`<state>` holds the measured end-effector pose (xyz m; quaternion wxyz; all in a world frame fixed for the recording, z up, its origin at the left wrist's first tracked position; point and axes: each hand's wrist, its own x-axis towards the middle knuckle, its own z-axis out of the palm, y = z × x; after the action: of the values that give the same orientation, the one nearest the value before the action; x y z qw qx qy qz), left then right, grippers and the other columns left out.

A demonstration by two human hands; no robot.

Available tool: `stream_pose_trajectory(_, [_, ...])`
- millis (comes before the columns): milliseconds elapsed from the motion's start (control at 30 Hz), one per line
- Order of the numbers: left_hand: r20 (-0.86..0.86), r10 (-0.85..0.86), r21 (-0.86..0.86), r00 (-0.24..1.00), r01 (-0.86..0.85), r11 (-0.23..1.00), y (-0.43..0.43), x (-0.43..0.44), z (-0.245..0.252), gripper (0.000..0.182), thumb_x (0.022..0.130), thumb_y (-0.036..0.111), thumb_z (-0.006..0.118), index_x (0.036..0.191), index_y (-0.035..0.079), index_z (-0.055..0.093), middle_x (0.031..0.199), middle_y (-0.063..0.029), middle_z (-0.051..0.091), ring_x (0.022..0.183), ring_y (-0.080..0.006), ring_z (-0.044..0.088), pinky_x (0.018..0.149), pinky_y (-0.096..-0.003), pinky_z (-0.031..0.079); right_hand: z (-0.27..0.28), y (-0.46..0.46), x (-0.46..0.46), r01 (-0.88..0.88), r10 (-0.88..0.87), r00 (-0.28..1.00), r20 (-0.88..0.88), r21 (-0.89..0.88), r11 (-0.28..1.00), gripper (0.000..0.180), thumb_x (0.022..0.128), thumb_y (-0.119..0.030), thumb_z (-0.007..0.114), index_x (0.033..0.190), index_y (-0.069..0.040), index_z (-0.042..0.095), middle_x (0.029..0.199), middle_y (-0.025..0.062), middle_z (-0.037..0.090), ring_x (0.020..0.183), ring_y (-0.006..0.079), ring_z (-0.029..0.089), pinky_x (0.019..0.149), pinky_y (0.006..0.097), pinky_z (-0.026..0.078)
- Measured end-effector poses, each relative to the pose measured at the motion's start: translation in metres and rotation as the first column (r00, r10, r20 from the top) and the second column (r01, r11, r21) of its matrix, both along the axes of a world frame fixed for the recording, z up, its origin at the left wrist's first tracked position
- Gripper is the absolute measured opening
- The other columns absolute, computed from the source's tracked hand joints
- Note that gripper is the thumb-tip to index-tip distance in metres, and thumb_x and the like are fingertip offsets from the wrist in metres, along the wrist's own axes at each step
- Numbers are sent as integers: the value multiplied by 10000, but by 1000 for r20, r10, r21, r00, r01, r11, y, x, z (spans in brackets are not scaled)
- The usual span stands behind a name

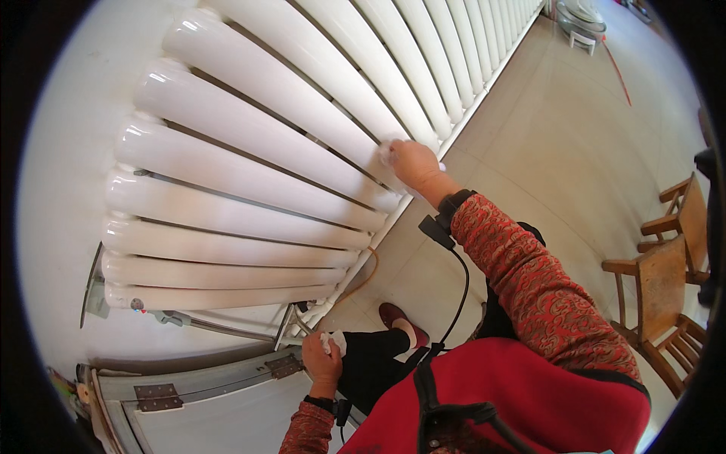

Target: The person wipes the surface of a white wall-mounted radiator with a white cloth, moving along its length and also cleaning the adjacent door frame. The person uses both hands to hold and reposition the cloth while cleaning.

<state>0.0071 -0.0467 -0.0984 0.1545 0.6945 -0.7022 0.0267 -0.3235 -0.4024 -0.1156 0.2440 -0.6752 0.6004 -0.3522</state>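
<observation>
A white column radiator (244, 113) runs along the wall in front of me. My right hand (417, 162), blurred, presses a crumpled white cloth or tissue (387, 153) against the lower end of one radiator tube. Part of that wad is hidden under my fingers. Lower in the view, my left hand (323, 360) grips another small white wad (338, 341) beside my black-trousered knee, close to the pipework at the radiator's near end. Both wrists wear black bands with cables.
A white door with rusty hinges (159, 396) stands at the lower left. Wooden chairs (661, 284) are on the right. A thin orange hose (371, 269) lies below the radiator. A grey appliance (581, 22) sits on the tiled floor (544, 142) at the far end.
</observation>
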Motion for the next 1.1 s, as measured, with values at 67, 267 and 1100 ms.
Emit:
stream_pose_trajectory(67, [6,4,-10,1000,-4,1000,2,0,-1,260,816,133,624,1038,12,563,965,-192,575,884,-392,558,786,-456,456,-24,2,-6,-70,91,975,-202,111,991,207,826,-170,597,945,-39,704,929,208,690,872,380,665,783,451,535])
stream_pose_trajectory(267, [2,28,-16,1000,-28,999,7,2,-1,255,820,143,622,1035,18,564,963,-183,579,885,-392,560,783,-461,459,-56,3,9,-187,241,941,-236,229,955,225,809,-163,568,858,1,714,905,244,685,867,400,665,778,449,541])
stream_pose_trajectory(1100, [-16,-2,5,1000,2,1000,-1,-1,4,229,810,125,625,1006,23,561,929,-171,576,878,-381,551,771,-458,449,19,32,48,-47,81,987,141,-228,973,173,839,-177,620,998,-110,632,903,137,651,766,352,647,689,446,521])
